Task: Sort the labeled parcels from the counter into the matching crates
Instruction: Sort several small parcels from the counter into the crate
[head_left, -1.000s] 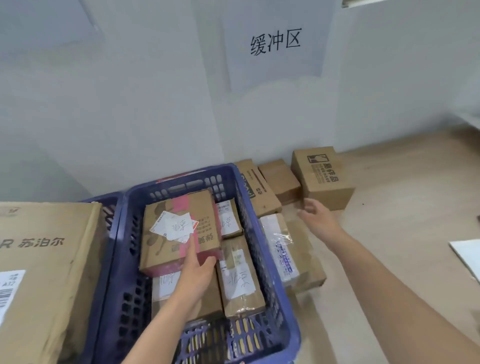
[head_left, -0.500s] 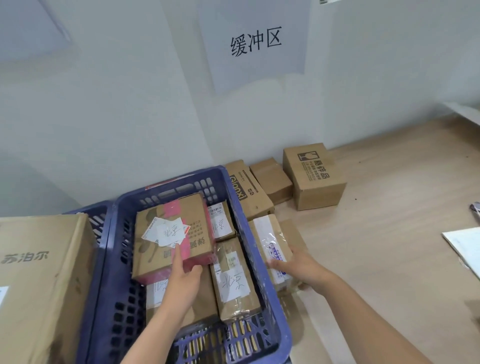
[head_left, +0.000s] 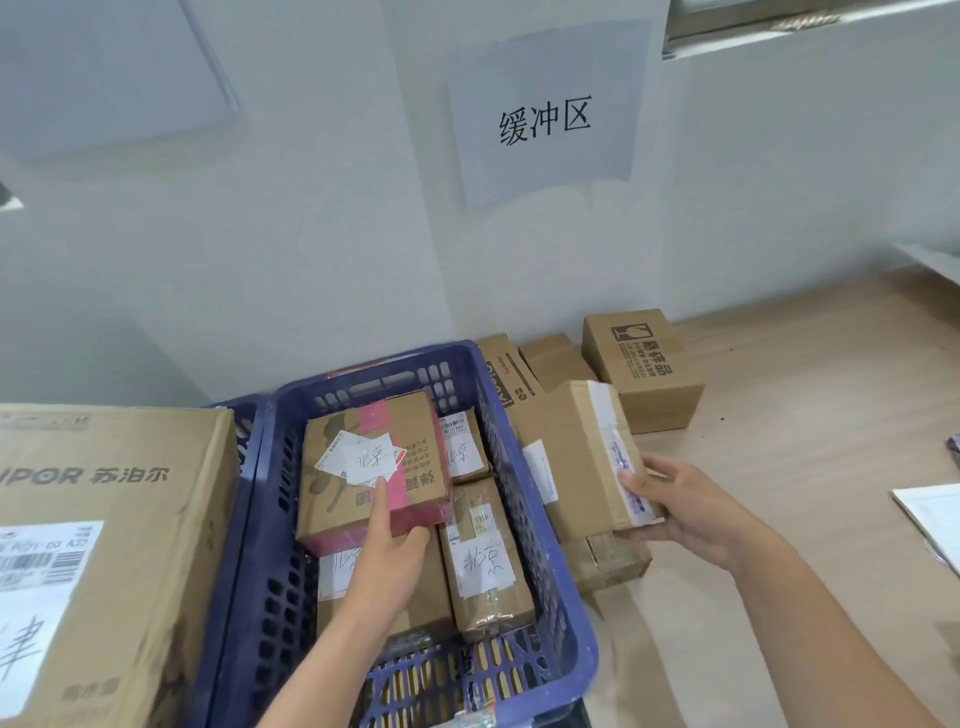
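Right fingers (head_left: 631, 480) on the taped parcel (head_left: 582, 457), beside the crate (head_left: 535, 551)

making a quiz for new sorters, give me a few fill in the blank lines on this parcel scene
1. The left hand rests on a pink-taped box inside the ____ crate.
2. The right hand grips a parcel lifted ____ the crate.
3. The box with the broken-glass mark stands on the ____.

Missing words: blue; outside; counter
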